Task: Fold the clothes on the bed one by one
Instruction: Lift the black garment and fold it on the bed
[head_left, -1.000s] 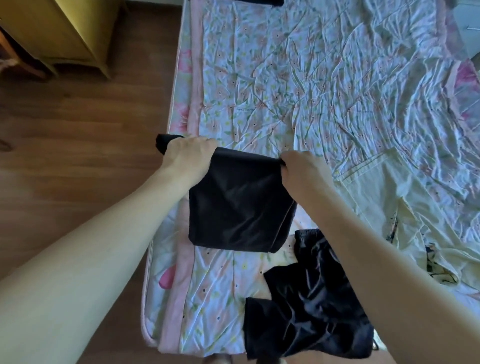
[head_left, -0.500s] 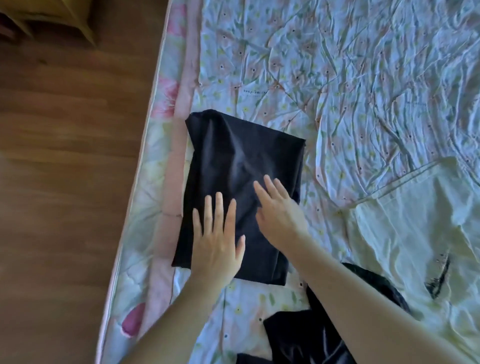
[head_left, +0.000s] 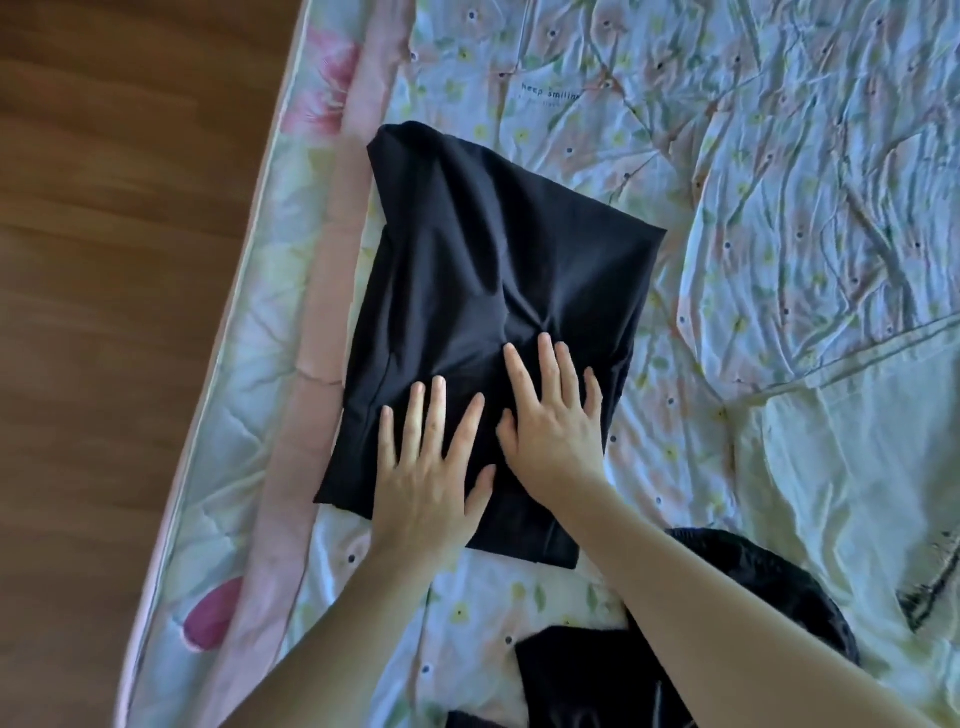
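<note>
Head view: a folded black garment (head_left: 493, 291) lies flat on the bed (head_left: 779, 156), near the bed's left edge, with its long axis running away from the viewer and tilted slightly to the left. The left hand (head_left: 431, 467) rests palm-down on the near part of the folded black garment, fingers straight and spread; its grip is released and grasps nothing. The right hand (head_left: 556, 421) lies just beside the left hand, also palm-down on the folded black garment, fingers straight and pointing away from the viewer; its grip is likewise released. The cloth forms shallow creases just beyond the fingertips of the right hand. The bed carries a wrinkled floral sheet (head_left: 753, 93) with a pink border strip (head_left: 332, 270) running just to the left of the folded black garment. A crumpled dark garment (head_left: 597, 680) lies on the bed nearer the viewer than the folded black garment, partly hidden beneath the right forearm. A pale garment (head_left: 857, 467) with a dark printed mark lies spread to the right of the folded black garment. A wooden floor (head_left: 104, 312) extends beyond the bed's left edge.
</note>
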